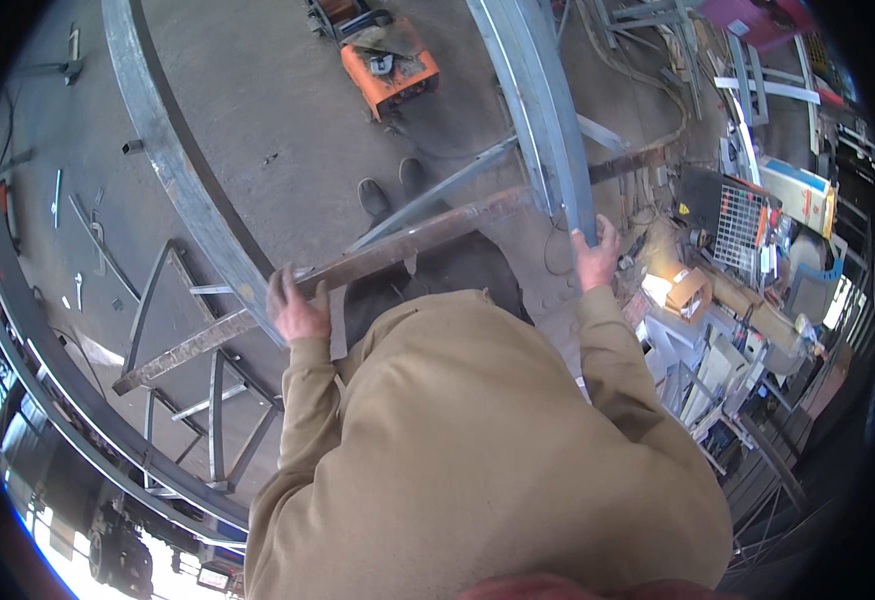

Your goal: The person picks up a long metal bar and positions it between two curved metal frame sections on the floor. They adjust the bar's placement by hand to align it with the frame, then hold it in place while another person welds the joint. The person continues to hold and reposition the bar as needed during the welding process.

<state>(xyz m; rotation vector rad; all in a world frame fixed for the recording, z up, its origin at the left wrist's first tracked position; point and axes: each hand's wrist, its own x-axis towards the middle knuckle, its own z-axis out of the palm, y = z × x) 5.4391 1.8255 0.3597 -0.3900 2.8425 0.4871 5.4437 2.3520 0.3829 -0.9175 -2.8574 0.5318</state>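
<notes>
My left hand lies against the near end of a long grey steel tube on the left, its fingers out and the thumb held apart. On the right, my right hand is closed at the near end of another steel tube, which seems to be doubled lengthwise. Both tubes run away from me. They rest across a rusty steel bar that spans in front of my waist. A thinner grey brace slants between that bar and the right tube.
An orange machine stands on the floor ahead. Curved steel rails and a welded frame are at left. A clamp and a wrench lie on the floor. Right are an open cardboard box and a wire rack.
</notes>
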